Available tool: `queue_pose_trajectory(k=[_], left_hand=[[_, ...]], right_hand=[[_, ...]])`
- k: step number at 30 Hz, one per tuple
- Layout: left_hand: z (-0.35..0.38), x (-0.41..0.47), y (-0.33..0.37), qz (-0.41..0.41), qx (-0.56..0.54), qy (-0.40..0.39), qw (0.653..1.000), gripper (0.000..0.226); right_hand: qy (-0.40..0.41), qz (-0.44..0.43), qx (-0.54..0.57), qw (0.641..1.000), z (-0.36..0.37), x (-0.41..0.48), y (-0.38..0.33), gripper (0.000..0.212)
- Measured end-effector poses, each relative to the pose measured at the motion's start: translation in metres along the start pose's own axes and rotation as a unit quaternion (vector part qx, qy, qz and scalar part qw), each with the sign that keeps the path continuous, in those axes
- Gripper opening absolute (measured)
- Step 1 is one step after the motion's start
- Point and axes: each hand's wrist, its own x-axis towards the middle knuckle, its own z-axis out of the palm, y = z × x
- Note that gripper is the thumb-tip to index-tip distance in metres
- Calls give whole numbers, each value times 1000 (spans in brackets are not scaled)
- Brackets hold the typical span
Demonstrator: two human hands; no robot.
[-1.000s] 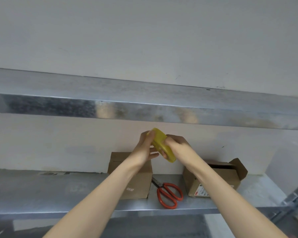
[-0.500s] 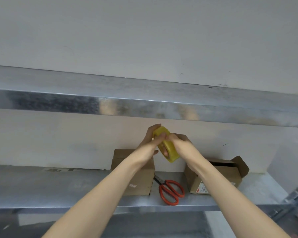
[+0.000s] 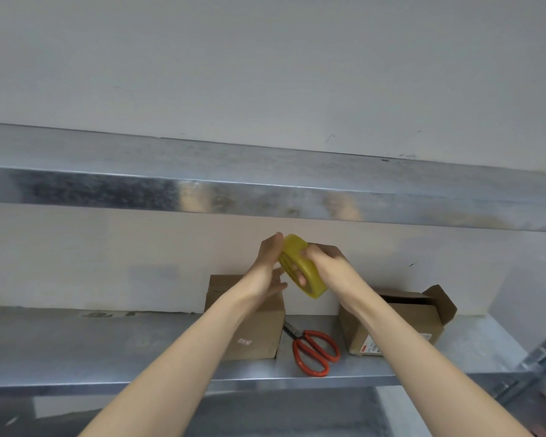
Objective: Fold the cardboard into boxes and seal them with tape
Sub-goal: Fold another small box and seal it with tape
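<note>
Right hand [image 3: 328, 267] round glossy tape ring [image 3: 315, 278]

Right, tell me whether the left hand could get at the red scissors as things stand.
Probably yes. The red scissors lie uncovered between the closed cardboard box and the open box, and the left hand only touches the tape roll that the right hand holds.
</note>
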Motion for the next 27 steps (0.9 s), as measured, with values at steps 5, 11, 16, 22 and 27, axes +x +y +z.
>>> queue_pose_trajectory(k=[5, 11, 16, 22, 27], left_hand=[[-1, 3, -6, -26, -17, -6, 1000, 55], [-3, 4, -6, 67, -6, -23, 997, 46], [1, 10, -4, -79, -21, -5, 997, 77], [0, 5, -5, 66, 2, -34, 997, 47], [-3, 4, -1, -55, -19, -27, 998, 77]], right_hand=[[7, -10, -11, 1000, 1, 1, 2, 45], [-2, 18, -1, 1000, 3, 1, 3, 38], [14, 34, 3, 999, 3, 4, -4, 39], [42, 63, -32, 997, 1, 7, -8, 41], [29, 48, -11, 998, 3, 8, -5, 38]])
